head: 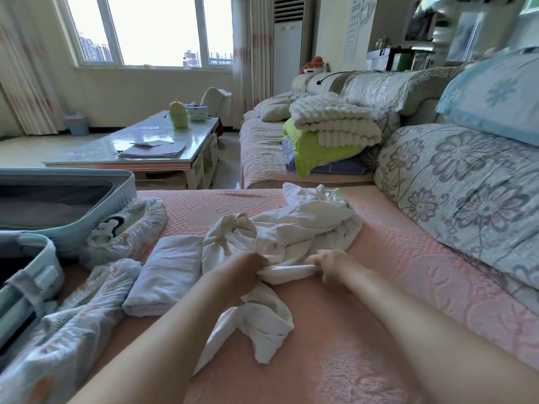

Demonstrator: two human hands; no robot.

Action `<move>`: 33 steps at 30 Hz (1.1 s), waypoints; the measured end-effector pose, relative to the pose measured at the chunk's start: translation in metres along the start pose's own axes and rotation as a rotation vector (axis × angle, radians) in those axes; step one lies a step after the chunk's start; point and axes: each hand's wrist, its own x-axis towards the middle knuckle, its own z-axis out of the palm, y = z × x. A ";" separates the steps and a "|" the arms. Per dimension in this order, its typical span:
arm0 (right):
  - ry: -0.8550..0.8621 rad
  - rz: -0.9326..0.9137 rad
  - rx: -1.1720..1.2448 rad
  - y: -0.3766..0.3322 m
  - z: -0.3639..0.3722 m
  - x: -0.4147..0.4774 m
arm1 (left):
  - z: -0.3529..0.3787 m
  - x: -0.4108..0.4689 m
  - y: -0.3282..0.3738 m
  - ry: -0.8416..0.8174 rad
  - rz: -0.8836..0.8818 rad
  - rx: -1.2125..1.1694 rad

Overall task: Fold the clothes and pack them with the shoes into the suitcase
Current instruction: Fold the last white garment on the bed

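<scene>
Still at the folding step, I'd say. My left hand [248, 268] and right hand [332, 265] are both curled tight round one bunched edge of the white garment [294, 231], which lies crumpled on the pink sofa cover [393, 287] right in front of me. I reckon the next move is pulling that edge straight and flattening the whole thing before any fold. One folded white piece [166, 272] sits just left of it, with flowery clothes [125, 228] against the open suitcase [127, 183]. Can't spot the shoes anywhere. There's a coffee table [151, 138] and a bright window [145, 30] beyond.
</scene>
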 end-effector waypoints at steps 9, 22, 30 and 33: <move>-0.352 -0.098 0.276 -0.050 -0.030 -0.056 | -0.040 -0.055 0.001 -0.507 -0.342 -0.074; -0.056 0.069 0.017 -0.016 -0.053 -0.069 | -0.021 -0.026 0.043 -0.024 0.072 0.026; 0.116 0.149 -0.049 0.021 -0.069 -0.048 | -0.022 0.005 0.058 0.075 0.035 0.158; 0.208 0.217 0.029 0.025 -0.074 -0.035 | -0.031 0.017 0.047 0.330 0.021 0.119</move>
